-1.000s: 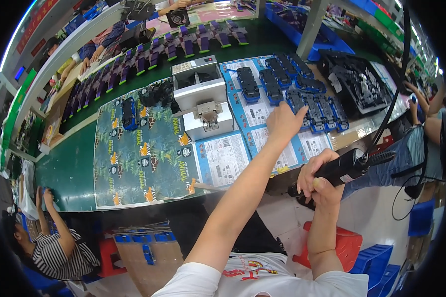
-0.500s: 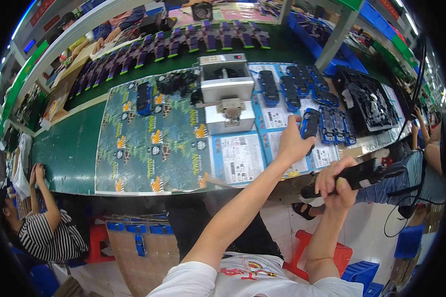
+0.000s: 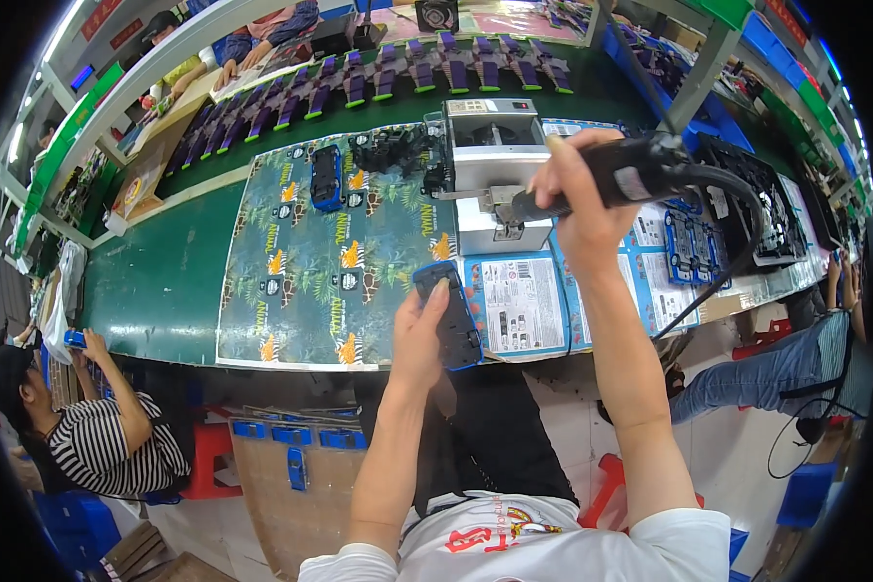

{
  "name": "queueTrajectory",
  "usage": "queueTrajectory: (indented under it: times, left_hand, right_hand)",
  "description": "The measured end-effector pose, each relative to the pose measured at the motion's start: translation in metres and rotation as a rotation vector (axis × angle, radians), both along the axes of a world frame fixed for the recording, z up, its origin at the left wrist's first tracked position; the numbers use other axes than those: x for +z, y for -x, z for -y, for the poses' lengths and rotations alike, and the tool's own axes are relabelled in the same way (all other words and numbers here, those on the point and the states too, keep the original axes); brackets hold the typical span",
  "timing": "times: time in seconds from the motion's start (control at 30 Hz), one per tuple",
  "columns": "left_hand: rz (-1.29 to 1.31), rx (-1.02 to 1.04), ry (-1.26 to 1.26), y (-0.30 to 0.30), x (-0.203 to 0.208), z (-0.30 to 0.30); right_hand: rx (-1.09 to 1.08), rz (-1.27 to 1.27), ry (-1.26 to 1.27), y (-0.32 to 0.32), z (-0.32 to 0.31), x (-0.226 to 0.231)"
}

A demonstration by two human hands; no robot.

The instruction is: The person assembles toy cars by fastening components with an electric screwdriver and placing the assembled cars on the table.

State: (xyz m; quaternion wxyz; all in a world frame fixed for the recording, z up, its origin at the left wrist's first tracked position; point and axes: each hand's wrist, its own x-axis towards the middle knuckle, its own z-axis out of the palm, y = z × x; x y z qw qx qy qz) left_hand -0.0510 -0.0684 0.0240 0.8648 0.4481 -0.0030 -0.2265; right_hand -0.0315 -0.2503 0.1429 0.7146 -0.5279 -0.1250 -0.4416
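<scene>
Head-worn fisheye | looks down past left hand (image 3: pixel 419 338), right hand (image 3: pixel 589 221) to bench (image 3: pixel 150 291) | close | edges perhaps unclear

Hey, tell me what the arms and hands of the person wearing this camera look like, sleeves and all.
The short white T-shirt sleeves look plain, with both forearms bare below them. The left hand and right hand wear no gloves, and no watch or bracelet shows.
</scene>
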Motion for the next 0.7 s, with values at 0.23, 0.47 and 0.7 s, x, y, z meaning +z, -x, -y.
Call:
queueTrajectory:
  times: [0.23,0.47,0.7]
  left_hand:
    - [0.132,-0.029,-0.069,-0.007,-0.004,-0.005]
    - [0.071,-0.059,-0.005,-0.008,-0.011,-0.005]
    - [0.214,-0.01,-0.076,-0.001,-0.016,0.002]
  right_hand:
    - [-0.071,-0.148,0.161,-0.015,-0.015,0.005]
    - [0.018,-0.278,0.136,-0.011,-0.014,0.012]
    - [0.36,-0.007,-0.092,0.032,-0.034,0.002]
